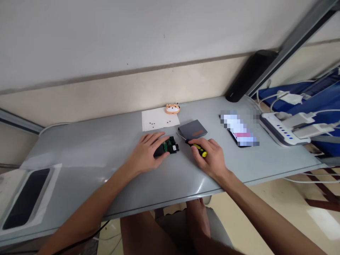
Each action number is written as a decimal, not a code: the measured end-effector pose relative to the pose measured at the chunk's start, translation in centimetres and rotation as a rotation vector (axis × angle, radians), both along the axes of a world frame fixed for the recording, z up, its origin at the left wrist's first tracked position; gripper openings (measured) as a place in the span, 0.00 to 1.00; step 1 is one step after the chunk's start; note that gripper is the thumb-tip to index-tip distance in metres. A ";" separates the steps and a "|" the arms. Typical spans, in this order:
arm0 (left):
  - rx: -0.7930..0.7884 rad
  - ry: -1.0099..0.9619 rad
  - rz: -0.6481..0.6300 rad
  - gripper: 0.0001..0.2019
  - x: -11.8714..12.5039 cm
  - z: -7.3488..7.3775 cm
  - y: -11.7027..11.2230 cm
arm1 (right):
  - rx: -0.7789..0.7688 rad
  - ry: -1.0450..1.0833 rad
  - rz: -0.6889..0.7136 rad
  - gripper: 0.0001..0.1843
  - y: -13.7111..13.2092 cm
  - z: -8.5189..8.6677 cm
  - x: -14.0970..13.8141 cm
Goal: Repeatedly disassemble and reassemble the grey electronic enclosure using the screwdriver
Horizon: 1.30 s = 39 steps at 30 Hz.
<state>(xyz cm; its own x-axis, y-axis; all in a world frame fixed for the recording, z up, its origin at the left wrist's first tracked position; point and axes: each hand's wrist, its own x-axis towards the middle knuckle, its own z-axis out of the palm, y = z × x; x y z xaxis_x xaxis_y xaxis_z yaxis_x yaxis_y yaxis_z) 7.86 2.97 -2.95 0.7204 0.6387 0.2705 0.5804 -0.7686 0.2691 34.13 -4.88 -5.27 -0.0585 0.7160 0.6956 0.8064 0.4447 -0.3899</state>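
My left hand [147, 151] rests on the grey table [87, 156] and is closed round a small black device with a green circuit board [168, 146]. My right hand [209, 156] is closed on a screwdriver with a black and yellow handle [198, 147], its thin shaft pointing up and left toward a dark grey cover plate [193, 129]. The two hands lie close together near the table's middle.
A white paper sheet [159, 119] with several tiny black screws lies behind the hands, an orange animal-shaped case [172, 108] at its corner. A phone [240, 131] and a white power strip [281, 129] with cables lie to the right. A black-screened device [25, 198] sits at far left.
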 end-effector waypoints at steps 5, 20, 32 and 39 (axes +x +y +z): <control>-0.039 -0.011 -0.067 0.25 0.9 -0.4 0.5 | -0.026 0.031 0.058 0.09 -0.1 0.3 0.5; -0.024 -0.072 -0.065 0.21 0.7 -1.3 -0.2 | 0.036 -0.175 -0.068 0.08 4.0 0.0 -2.1; -0.059 -0.102 -0.015 0.24 0.6 -1.7 -0.4 | 0.027 -0.148 -0.057 0.08 3.9 -0.5 -1.8; 0.121 -0.227 0.353 0.23 -1.0 0.1 -0.7 | 0.036 -0.082 -0.101 0.08 3.3 -0.3 -1.1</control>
